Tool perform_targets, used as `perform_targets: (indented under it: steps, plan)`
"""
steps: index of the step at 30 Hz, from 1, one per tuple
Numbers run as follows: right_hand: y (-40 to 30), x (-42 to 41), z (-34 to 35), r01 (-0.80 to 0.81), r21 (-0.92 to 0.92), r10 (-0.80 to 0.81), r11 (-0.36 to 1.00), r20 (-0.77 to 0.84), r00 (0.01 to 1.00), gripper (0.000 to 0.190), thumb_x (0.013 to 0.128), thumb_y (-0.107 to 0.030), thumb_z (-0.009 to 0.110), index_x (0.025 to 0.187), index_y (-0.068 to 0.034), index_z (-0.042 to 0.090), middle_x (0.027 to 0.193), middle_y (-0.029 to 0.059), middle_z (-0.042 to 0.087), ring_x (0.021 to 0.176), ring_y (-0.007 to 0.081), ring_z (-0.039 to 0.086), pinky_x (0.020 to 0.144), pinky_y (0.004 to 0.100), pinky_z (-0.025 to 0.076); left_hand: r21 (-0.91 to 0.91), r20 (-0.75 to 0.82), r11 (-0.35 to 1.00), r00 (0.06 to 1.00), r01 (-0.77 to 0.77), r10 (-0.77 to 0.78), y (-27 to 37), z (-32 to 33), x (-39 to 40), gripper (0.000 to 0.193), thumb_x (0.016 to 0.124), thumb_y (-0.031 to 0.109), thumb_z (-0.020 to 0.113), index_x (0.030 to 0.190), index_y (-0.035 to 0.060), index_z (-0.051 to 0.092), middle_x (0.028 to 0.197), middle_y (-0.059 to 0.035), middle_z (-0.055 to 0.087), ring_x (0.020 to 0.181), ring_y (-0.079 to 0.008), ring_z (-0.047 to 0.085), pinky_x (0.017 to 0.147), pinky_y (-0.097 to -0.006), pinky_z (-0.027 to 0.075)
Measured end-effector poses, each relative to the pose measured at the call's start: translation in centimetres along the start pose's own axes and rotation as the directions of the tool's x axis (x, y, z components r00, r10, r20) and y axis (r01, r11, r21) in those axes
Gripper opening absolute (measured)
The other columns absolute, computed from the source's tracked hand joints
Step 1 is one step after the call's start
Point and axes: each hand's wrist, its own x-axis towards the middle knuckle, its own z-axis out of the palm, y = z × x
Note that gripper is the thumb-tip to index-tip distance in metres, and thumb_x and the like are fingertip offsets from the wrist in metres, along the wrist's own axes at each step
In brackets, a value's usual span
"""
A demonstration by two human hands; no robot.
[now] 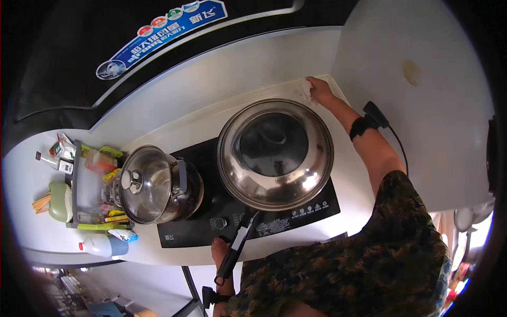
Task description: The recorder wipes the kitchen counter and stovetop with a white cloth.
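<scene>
My right hand point(320, 91) is closed on a crumpled white cloth or tissue point(307, 89), pressed on the white countertop near the back right corner, behind the pan. Down at the counter's front edge is my left hand point(219, 250), partly hidden by the long black handle point(230, 259) of the lidded pan; whether it holds anything cannot be told. A wide metal lid with a dark glass centre point(273, 148) covers the pan, which stands on the right of the black induction cooktop point(190, 237). To its left stands a steel pot with a glass lid point(148, 186).
A grey and green storage rack point(81, 182) holds packets and jars on the left. Beside it are a glass bottle point(51, 161), a green chopsticks holder point(60, 202) and a red-capped plastic jug point(103, 245). A black range hood point(71, 91) overhangs the back; a wall point(404, 111) bounds the right.
</scene>
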Motion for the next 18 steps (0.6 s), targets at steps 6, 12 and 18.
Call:
perform_targets:
  steps: [6,12,18]
  plan:
    - [-1.5,7.0,4.0,0.613,-0.415,-0.513,0.672,0.337,0.790,0.027,0.081,-0.004,0.062,0.107,-0.007,0.062,0.097,0.0095,0.060,0.094,0.0264,0.060,0.077,0.0349,0.051,0.107,0.027,0.994,1.000,0.007,-0.010,6.4,-1.0,0.8,0.018,0.088,0.020,0.058,0.083,0.0030,0.055,0.080,-0.0103,0.059,0.073,-0.0237,0.057,0.066,-0.0373,0.046]
    - [-4.2,12.0,7.4,0.912,-0.350,-0.512,0.214,0.755,0.410,0.023,0.083,-0.007,0.057,0.105,-0.003,0.061,0.109,0.0127,0.058,0.110,0.0304,0.053,0.094,0.0405,0.049,0.145,0.038,0.985,0.994,0.092,-0.098,9.6,-1.4,2.7,0.042,0.060,0.009,0.083,0.080,0.0032,0.047,0.077,-0.0170,0.053,0.079,-0.0397,0.055,0.068,-0.0450,0.044]
    - [-2.2,15.9,12.6,0.957,-0.284,-0.694,-0.050,0.699,0.171,0.023,0.091,-0.014,0.051,0.108,-0.001,0.061,0.117,0.0133,0.057,0.107,0.0288,0.055,0.099,0.0396,0.044,0.268,0.079,0.954,0.984,0.135,-0.162,10.9,-1.3,3.5,0.046,0.058,0.007,0.085,0.081,0.0050,0.046,0.079,-0.0141,0.052,0.078,-0.0367,0.053,0.068,-0.0440,0.043]
